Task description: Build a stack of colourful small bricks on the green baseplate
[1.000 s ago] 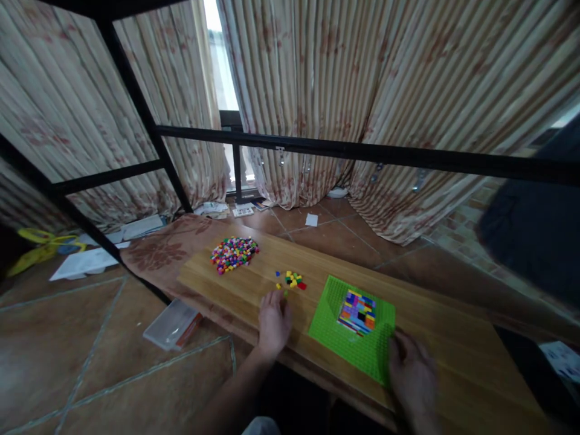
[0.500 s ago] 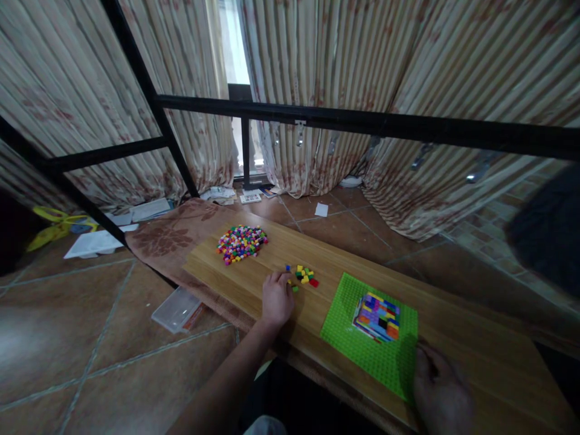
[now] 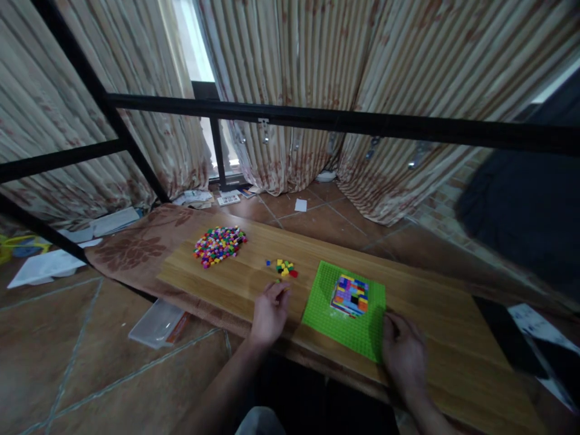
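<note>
My left hand (image 3: 270,312) is over the wooden board, its thumb and fingers pinched together with a small yellow toy brick (image 3: 287,289) at the tips. A green brick (image 3: 277,281) shows just beyond those fingers. Farther off lies a small group of mostly yellow and green bricks (image 3: 284,266). My right hand (image 3: 405,347) has its fingers curled at the right edge of the green studded baseplate (image 3: 319,308), seemingly gripping it. On the baseplate stands a low multicoloured block of bricks (image 3: 350,296) with a dark gap in its top.
A large heap of mixed bricks (image 3: 220,244) is on the left part of the wooden board (image 3: 254,241). Brown cloth (image 3: 131,241) extends beneath it. A clear plastic box (image 3: 158,323) sits on the tiled floor. A black metal rail (image 3: 308,115) crosses before the curtains.
My left hand has drawn back from the small brick group towards me and the baseplate, carrying the yellow brick. My right hand stays at the baseplate's edge. The whole view has shifted right.
</note>
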Tool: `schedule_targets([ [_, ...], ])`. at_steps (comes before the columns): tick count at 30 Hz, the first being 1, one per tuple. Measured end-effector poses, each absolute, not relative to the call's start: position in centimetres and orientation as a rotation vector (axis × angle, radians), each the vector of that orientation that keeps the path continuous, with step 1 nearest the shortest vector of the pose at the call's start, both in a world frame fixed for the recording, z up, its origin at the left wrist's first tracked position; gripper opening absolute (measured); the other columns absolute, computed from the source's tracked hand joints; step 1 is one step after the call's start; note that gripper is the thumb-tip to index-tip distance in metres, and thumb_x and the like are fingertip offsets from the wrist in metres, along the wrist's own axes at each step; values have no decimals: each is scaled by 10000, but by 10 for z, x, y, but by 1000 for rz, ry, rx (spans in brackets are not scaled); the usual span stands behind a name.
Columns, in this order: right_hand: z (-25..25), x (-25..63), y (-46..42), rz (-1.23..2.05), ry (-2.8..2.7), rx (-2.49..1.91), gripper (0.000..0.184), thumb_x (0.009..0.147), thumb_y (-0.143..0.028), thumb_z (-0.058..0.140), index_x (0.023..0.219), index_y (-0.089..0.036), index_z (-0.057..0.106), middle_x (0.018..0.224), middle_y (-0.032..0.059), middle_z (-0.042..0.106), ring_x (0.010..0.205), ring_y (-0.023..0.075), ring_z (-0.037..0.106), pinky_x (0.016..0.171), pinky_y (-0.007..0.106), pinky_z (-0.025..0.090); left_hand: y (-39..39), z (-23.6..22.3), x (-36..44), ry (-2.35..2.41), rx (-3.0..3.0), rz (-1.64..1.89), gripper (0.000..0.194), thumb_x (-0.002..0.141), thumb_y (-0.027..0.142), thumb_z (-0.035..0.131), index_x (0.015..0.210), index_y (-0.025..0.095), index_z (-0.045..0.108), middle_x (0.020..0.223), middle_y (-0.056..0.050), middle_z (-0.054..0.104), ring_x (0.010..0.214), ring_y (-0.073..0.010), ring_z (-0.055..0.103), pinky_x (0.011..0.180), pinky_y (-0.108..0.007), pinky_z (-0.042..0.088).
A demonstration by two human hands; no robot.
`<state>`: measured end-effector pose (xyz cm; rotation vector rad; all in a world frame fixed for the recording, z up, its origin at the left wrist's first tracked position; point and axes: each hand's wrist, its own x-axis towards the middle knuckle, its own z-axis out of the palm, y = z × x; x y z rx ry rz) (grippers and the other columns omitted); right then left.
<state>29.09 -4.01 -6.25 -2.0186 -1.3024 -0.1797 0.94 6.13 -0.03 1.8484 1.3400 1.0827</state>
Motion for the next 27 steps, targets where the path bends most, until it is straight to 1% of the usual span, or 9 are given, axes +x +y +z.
schedule_targets([
  [2,-61,289,-39,-169,-1286,-2008,428,896,-448,361,911,-136,653,952,154,657,921,270,579,878,410,446,46,9,27,1198,1836,1066,212,883,185,498,998,200,676,912,-43,659,825,-139,621,748,-244,488],
  [6,-59,287,-39,-152,-1260,-2000,387,895,-405,376,906,-137,655,945,153,658,913,267,571,884,417,437,31,26,62,1081,1788,1006,233,865,167,514,1037,205,667,922,-33,670,816,-130,630,748,-236,498],
  [11,-59,285,-37,-145,-1242,-1986,345,890,-364,398,901,-136,657,949,147,659,927,264,563,894,418,429,37,38,91,1067,1880,903,260,857,150,502,1061,198,656,966,-43,675,833,-141,636,767,-246,503],
  [16,-61,285,-36,-135,-1236,-1978,307,892,-334,413,900,-145,655,959,137,660,941,257,560,899,416,421,45,42,110,1090,2152,741,268,871,156,457,1044,206,655,962,-56,672,842,-169,641,798,-280,506],
  [20,-62,285,-36,-140,-1241,-1960,296,893,-326,418,895,-151,656,960,131,655,939,250,557,881,403,427,47,42,122,1155,2348,608,285,847,126,453,1043,206,645,1007,-74,671,875,-194,644,828,-311,502],
  [24,-61,284,-36,-148,-1247,-1945,294,892,-315,412,897,-155,658,964,129,652,937,243,554,870,395,427,48,42,131,1195,2420,510,249,835,108,451,980,183,639,969,-82,668,842,-192,646,795,-300,503],
  [27,-60,283,-37,-139,-1256,-1942,294,891,-318,411,900,-162,660,970,129,653,949,247,553,872,404,421,49,43,136,1204,2425,500,234,823,96,461,965,180,628,957,-80,668,846,-190,645,786,-287,497],
])
